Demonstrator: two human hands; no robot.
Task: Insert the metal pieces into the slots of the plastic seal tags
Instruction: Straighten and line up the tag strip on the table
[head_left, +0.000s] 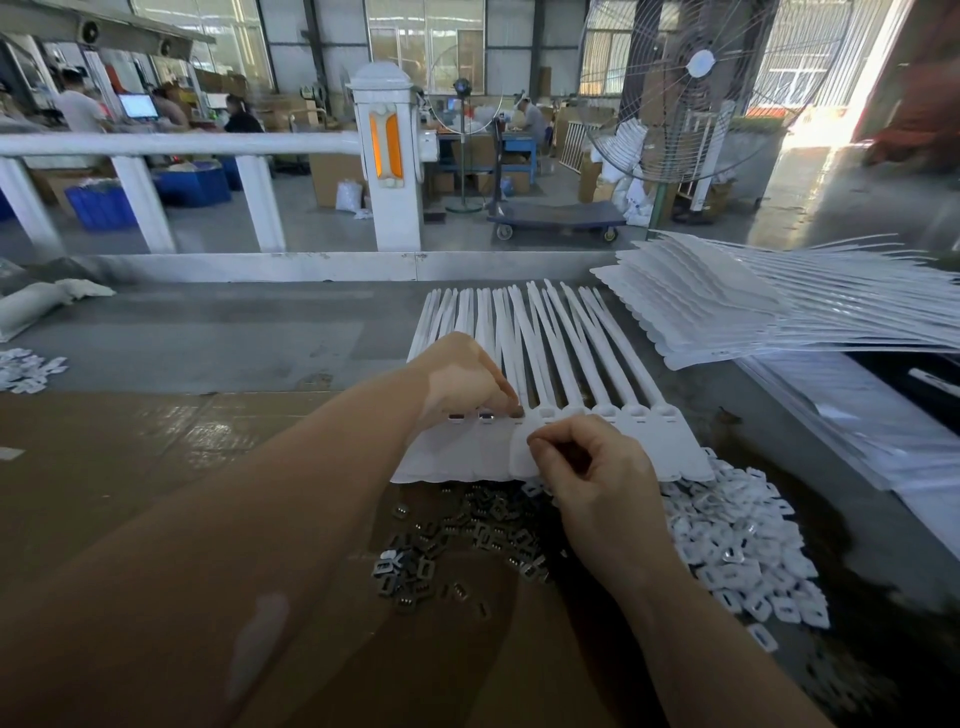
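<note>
A joined strip of white plastic seal tags (670, 447) lies across the table, tails pointing away from me. Three slots at its left end hold metal pieces (487, 416); the slots to the right look empty. My left hand (462, 379) rests on the strip's left part, its fingertips curled down at the third filled slot. My right hand (592, 467) hovers over the tag bodies with thumb and forefinger pinched together; whether a metal piece is between them is hidden. Loose metal pieces (447, 545) lie piled just below the strip.
White plastic caps (737, 545) are heaped right of the metal pile. A tall stack of tag strips (737, 306) sits at the far right. Brown cardboard (130, 457) covers the table's near left. More white caps (26, 369) and a sack (31, 306) lie far left.
</note>
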